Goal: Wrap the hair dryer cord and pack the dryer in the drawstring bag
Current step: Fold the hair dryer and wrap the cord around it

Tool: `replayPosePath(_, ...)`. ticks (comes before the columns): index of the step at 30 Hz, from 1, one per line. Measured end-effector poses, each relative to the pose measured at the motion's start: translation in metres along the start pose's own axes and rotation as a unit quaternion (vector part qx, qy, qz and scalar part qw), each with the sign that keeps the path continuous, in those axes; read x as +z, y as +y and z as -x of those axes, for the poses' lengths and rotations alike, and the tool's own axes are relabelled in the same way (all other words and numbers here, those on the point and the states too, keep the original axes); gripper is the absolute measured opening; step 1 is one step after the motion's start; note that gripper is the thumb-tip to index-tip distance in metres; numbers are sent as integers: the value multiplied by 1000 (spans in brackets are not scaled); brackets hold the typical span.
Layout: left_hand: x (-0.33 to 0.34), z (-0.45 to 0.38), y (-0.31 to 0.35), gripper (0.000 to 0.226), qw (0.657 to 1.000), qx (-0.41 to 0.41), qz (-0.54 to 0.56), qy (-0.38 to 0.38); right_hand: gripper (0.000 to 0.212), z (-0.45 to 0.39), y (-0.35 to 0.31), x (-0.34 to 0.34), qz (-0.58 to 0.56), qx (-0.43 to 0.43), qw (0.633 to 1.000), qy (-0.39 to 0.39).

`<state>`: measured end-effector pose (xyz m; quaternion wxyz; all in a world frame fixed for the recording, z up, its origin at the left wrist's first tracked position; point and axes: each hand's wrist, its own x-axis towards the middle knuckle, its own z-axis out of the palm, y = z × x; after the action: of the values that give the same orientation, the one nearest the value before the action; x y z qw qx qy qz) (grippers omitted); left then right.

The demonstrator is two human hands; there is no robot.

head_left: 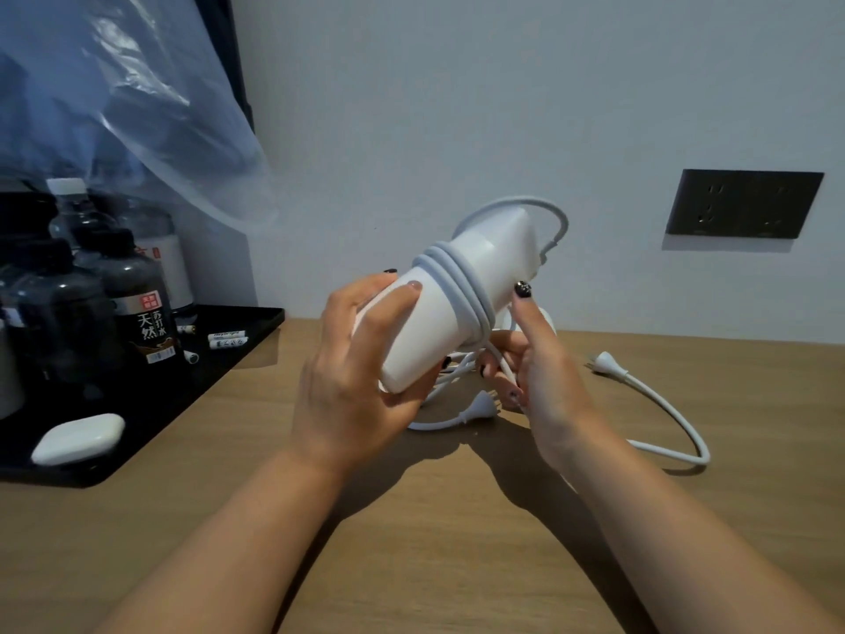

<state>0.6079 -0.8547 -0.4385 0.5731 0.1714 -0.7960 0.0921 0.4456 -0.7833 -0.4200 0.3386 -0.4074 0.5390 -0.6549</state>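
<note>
A white hair dryer (pixel 475 286) is held tilted above the wooden table, with several turns of its white cord (pixel 457 281) wound round its middle. My left hand (pixel 352 359) grips the dryer's lower end, thumb on top. My right hand (pixel 530 372) holds the loose cord just below the dryer, index finger stretched up against the wound turns. One plug (pixel 482 407) hangs under the dryer; another white plug (pixel 606 361) and its cord (pixel 676 423) lie looped on the table to the right. No drawstring bag is in view.
A black tray (pixel 192 386) at the left carries several dark bottles (pixel 137 304), small sachets and a white oval case (pixel 77 439). A clear plastic sheet (pixel 137 93) hangs above it. A dark wall socket (pixel 743 203) is on the right wall. The wooden table (pixel 411 542) runs toward me.
</note>
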Motion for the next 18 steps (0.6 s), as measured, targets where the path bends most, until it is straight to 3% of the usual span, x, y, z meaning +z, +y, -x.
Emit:
replayPosePath(6, 3, 1, 1, 67, 995, 70, -59, -26, 60, 2, 3, 1, -28, -21, 998, -58)
replayPosePath(12, 11, 2, 4, 59, 995, 87, -51, -23, 96, -1, 7, 1, -78, -11, 996, -33)
replayPosePath(14, 12, 3, 6, 55, 995, 91, -39, -17, 87, -1, 7, 0, -90, -3, 995, -37)
replayPosePath(18, 9, 5, 10, 73, 996, 49, 14, -70, 69, -3, 8, -1, -89, -12, 996, -17)
